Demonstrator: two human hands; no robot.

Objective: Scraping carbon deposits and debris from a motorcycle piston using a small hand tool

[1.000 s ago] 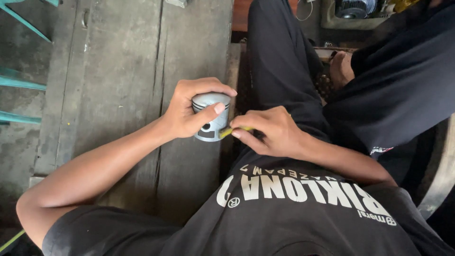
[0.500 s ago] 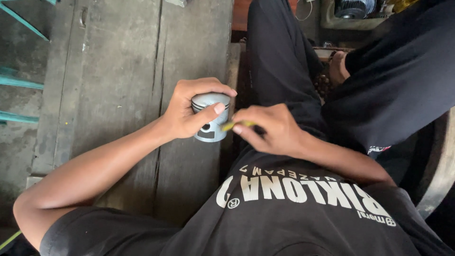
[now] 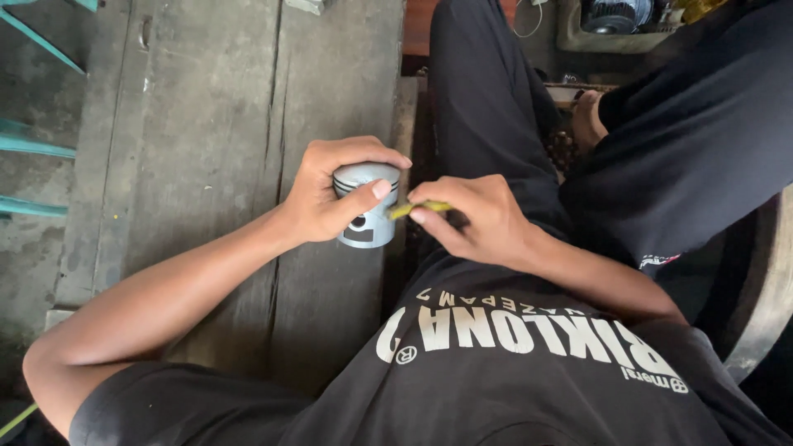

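Little had moved since a moment earlier. The left hand (image 3: pixel 326 194) wrapped its grip around a grey metal piston (image 3: pixel 368 206), grooved near its crown, above the wooden floor (image 3: pixel 206 124). The right hand (image 3: pixel 475 219) pinched a thin yellow tool (image 3: pixel 417 208) just beside the piston.

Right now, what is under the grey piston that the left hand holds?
Under the piston lie worn grey wooden planks; it is held above them. The left hand wraps its far side, so that side and the planks right beneath are covered.
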